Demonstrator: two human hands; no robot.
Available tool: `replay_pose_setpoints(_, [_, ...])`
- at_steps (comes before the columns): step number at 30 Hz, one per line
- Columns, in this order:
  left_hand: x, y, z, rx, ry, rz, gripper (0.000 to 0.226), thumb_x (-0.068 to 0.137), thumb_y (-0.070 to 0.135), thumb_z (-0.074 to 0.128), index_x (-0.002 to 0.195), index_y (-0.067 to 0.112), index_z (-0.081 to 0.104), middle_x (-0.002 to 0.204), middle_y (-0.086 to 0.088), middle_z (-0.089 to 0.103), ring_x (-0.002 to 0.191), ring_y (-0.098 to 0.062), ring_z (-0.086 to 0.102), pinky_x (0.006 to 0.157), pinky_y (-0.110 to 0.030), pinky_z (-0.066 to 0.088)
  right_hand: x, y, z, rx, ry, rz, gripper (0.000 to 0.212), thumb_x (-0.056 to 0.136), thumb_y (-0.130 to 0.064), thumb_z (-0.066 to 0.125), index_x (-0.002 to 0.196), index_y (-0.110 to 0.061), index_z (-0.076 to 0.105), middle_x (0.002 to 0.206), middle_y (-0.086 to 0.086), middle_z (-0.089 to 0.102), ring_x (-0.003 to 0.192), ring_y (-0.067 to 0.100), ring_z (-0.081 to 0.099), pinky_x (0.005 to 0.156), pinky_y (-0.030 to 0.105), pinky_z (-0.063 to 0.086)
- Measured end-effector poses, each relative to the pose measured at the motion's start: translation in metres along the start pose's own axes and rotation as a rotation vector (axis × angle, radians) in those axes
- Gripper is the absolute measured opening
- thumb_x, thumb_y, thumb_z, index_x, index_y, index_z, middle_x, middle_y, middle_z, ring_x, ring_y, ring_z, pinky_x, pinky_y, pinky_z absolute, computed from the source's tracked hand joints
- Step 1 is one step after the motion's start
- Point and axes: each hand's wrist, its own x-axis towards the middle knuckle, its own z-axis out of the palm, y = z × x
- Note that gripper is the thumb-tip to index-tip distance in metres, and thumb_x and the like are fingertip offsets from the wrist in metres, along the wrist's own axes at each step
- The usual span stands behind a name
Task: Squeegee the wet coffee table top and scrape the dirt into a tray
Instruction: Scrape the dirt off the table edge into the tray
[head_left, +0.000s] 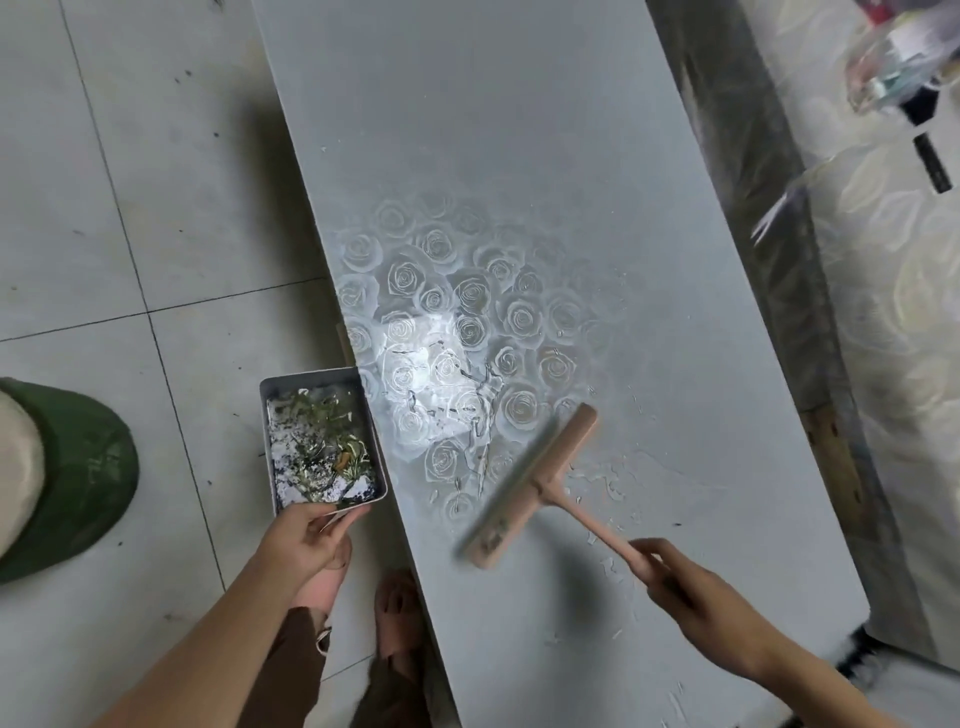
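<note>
— Where is the squeegee (530, 483)?
— The right hand (691, 597) curls its fingers round the handle end. The blade lies on the wet table (493, 130), ahead of them.
— And the tray (264, 441)?
— The left hand (311, 535) pinches its near edge, with dirt (322, 447) just beyond the fingertips.

The right hand (696, 597) grips the handle end of a pink plastic T-shaped squeegee (535, 483). Its slightly blurred blade lies slantwise on the long pale grey desk (493, 130), just beside a wet glossy patch (441, 364) that reflects a rose pattern. The left hand (306, 535) holds the near rim of a small grey rectangular tray (311, 374). The tray is held over the white tiled floor (130, 208) with its right side against the desk's left edge. Green and white wet scraps (322, 447) lie inside it.
</note>
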Motion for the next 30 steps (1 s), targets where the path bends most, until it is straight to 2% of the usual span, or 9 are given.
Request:
replay_pose_setpoints(3, [0.001, -0.01, 0.0, 0.005, -0.033, 0.032, 0.018, 0.094, -0.011, 0.037, 0.086, -0.002, 0.05, 0.115, -0.022, 0.049, 0.113, -0.047, 0.049, 0.11, -0.049, 0.034, 0.013, 0.028, 0.004, -0.144, -0.02, -0.027, 0.026, 0.098, -0.034, 0.046, 0.112, -0.054, 0.04, 0.089, -0.025, 0.057, 0.08, 0.004, 0.055, 0.074, 0.025, 0.047])
replay_pose_setpoints(7, [0.013, -0.022, -0.004, -0.033, -0.07, 0.085, 0.017, 0.094, -0.011, 0.036, 0.088, -0.007, 0.051, 0.107, -0.028, 0.054, 0.126, -0.046, 0.043, 0.112, -0.048, 0.032, 0.058, 0.047, 0.006, -0.254, 0.052, -0.127, 0.025, 0.098, -0.041, 0.044, 0.118, -0.054, 0.041, 0.097, -0.032, 0.055, 0.085, 0.0, 0.056, 0.075, 0.027, 0.048])
replay_pose_setpoints(9, [0.014, -0.022, -0.002, -0.021, -0.079, 0.078, 0.017, 0.094, -0.01, 0.036, 0.105, -0.01, 0.05, 0.123, -0.033, 0.051, 0.127, -0.047, 0.043, 0.111, -0.046, 0.033, 0.079, 0.038, 0.004, -0.253, 0.084, -0.194, 0.027, 0.098, -0.042, 0.043, 0.123, -0.051, 0.042, 0.104, -0.027, 0.057, 0.089, 0.003, 0.057, 0.077, 0.028, 0.048])
replay_pose_setpoints(11, [0.02, -0.027, -0.005, -0.027, -0.079, 0.1, 0.031, 0.094, -0.01, 0.037, 0.124, -0.011, 0.044, 0.136, -0.032, 0.045, 0.126, -0.049, 0.043, 0.109, -0.044, 0.036, 0.098, 0.022, 0.012, -0.268, 0.078, -0.299, 0.028, 0.098, -0.041, 0.042, 0.125, -0.048, 0.042, 0.105, -0.022, 0.059, 0.091, 0.008, 0.058, 0.077, 0.031, 0.048])
replay_pose_setpoints(15, [0.019, -0.03, -0.006, 0.005, -0.074, 0.123, 0.044, 0.094, -0.011, 0.037, 0.138, -0.011, 0.035, 0.137, -0.03, 0.045, 0.124, -0.048, 0.045, 0.106, -0.043, 0.04, 0.117, -0.006, 0.002, -0.273, 0.065, -0.41, 0.028, 0.099, -0.042, 0.041, 0.126, -0.046, 0.045, 0.104, -0.022, 0.061, 0.091, 0.009, 0.059, 0.079, 0.034, 0.049])
replay_pose_setpoints(20, [0.017, -0.03, -0.007, 0.0, -0.102, 0.11, 0.044, 0.095, -0.009, 0.034, 0.139, -0.01, 0.033, 0.141, -0.029, 0.041, 0.127, -0.048, 0.042, 0.1, -0.039, 0.045, 0.101, 0.015, -0.062, -0.369, 0.129, -0.336, 0.035, 0.089, -0.06, 0.033, 0.121, -0.052, 0.047, 0.097, -0.033, 0.058, 0.087, 0.004, 0.058, 0.075, 0.029, 0.046])
replay_pose_setpoints(23, [0.018, -0.03, -0.006, -0.011, -0.106, 0.1, 0.043, 0.096, -0.007, 0.033, 0.139, -0.012, 0.032, 0.141, -0.031, 0.04, 0.129, -0.048, 0.04, 0.091, -0.041, 0.046, 0.118, 0.015, -0.082, -0.42, 0.138, -0.278, 0.033, 0.093, -0.054, 0.037, 0.122, -0.047, 0.051, 0.095, -0.025, 0.061, 0.085, 0.01, 0.059, 0.076, 0.031, 0.046])
replay_pose_setpoints(26, [0.021, -0.026, -0.004, -0.002, -0.098, 0.129, 0.037, 0.095, -0.01, 0.034, 0.131, -0.012, 0.039, 0.138, -0.031, 0.043, 0.126, -0.049, 0.042, 0.108, -0.041, 0.037, 0.145, -0.012, -0.076, -0.435, 0.116, -0.354, 0.027, 0.098, -0.042, 0.042, 0.123, -0.044, 0.052, 0.102, -0.018, 0.065, 0.09, 0.014, 0.061, 0.08, 0.036, 0.049])
replay_pose_setpoints(30, [0.024, -0.025, -0.002, -0.051, -0.133, 0.146, 0.019, 0.094, -0.012, 0.034, 0.103, -0.008, 0.051, 0.128, -0.031, 0.048, 0.126, -0.05, 0.042, 0.105, -0.047, 0.039, 0.173, -0.06, -0.061, -0.478, 0.059, -0.547, 0.028, 0.098, -0.038, 0.044, 0.125, -0.041, 0.052, 0.105, -0.019, 0.064, 0.092, 0.011, 0.06, 0.077, 0.034, 0.049])
